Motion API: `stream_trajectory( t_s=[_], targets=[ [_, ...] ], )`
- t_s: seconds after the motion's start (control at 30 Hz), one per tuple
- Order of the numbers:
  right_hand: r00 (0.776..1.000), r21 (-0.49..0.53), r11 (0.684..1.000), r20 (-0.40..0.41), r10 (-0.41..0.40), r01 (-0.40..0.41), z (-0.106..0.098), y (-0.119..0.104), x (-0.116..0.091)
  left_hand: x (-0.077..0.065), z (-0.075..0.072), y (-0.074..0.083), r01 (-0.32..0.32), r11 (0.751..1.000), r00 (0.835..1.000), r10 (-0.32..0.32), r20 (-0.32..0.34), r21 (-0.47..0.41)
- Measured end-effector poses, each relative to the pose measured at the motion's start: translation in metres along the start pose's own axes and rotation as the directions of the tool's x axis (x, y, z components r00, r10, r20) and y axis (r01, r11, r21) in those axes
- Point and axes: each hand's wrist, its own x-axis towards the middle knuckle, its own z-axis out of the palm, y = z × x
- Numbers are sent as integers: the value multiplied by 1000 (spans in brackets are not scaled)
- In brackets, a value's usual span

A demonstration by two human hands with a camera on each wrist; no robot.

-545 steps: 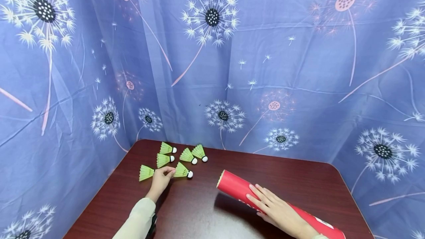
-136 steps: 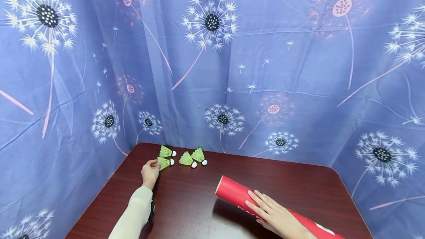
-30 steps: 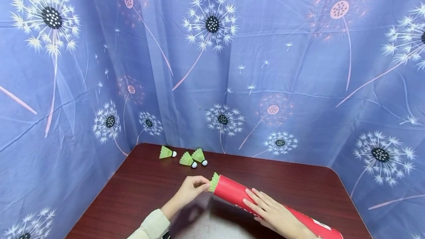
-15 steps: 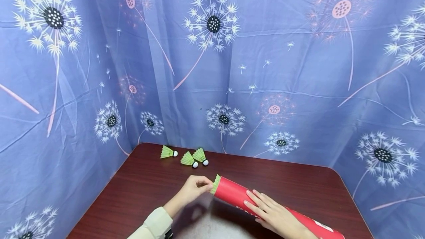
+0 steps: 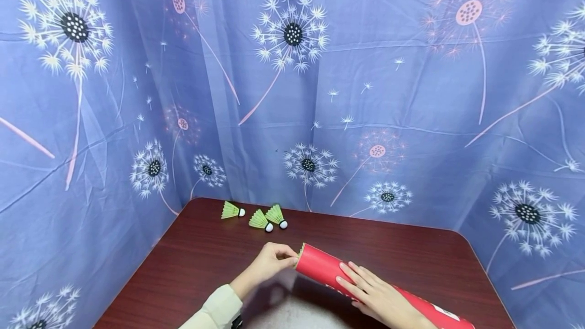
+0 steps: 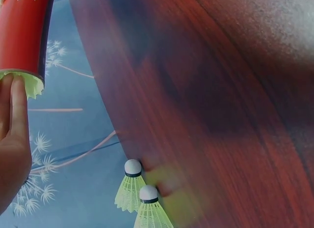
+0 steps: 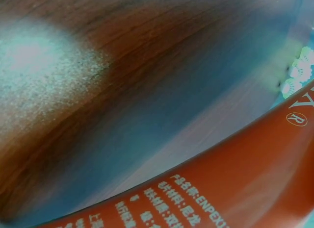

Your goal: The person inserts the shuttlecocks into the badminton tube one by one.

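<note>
My left hand (image 5: 269, 263) is at the mouth of a red shuttlecock tube (image 5: 320, 263), its thumb and finger pinching the skirt of a yellow-green shuttlecock (image 5: 300, 250). Only a thin jagged rim of that skirt sticks out; the cork end is hidden inside. Up close in the left wrist view, the fingers (image 6: 18, 103) reach right to the skirt's edge. My right hand (image 5: 377, 293) grips the tube around its middle, fingers laid over the top. The tube slants, mouth toward the left, with a shadow beneath that end. Printed lettering on it fills the right wrist view.
Three more shuttlecocks lie near the table's back edge: one at the left (image 5: 232, 210), and a close pair, one in front (image 5: 260, 221) and one behind (image 5: 275, 215). A blue dandelion-print curtain (image 5: 292, 105) surrounds the dark wooden table (image 5: 183, 263).
Over the last second my left hand has pushed the shuttlecock deeper into the tube, moving slightly right. Several seconds ago that hand was at a shuttlecock on the back left. Fewer lie there now.
</note>
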Motion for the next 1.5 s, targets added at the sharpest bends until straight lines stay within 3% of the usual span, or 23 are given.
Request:
stream_trajectory(
  t_s=[0.1,0.27,0.53,0.83,1.03,1.17,1.33,1.4,1.5],
  targets=[
    [1000,1,1000,-4,1,-1,0,-1,0,1,1,-3,9,1000,1000,-9,-2,15],
    [1000,3,1000,-4,0,0,-1,-1,0,0,1,15,5,999,1000,-5,10,36],
    [999,-5,1000,-34,-7,7,-1,-3,4,5,0,-10,66,994,997,-68,24,82],
    [1000,19,1000,25,17,-18,-3,0,4,8,-14,-18,34,999,995,-34,95,9],
    [1000,15,1000,-9,0,0,-3,0,3,6,-23,-25,39,997,994,-32,104,-65],
    [999,3,1000,-34,-7,7,-2,-1,2,6,-33,-42,24,996,998,-19,56,-86],
    [1000,9,1000,-23,9,-9,-1,0,-1,5,-53,-62,-9,1000,997,11,-73,30],
    [1000,10,1000,-16,15,-15,-1,0,-2,5,-60,-67,7,996,989,6,-147,90],
    [1000,7,1000,-21,13,-13,-1,1,-2,6,-70,-75,49,980,961,7,-275,195]
  ],
)
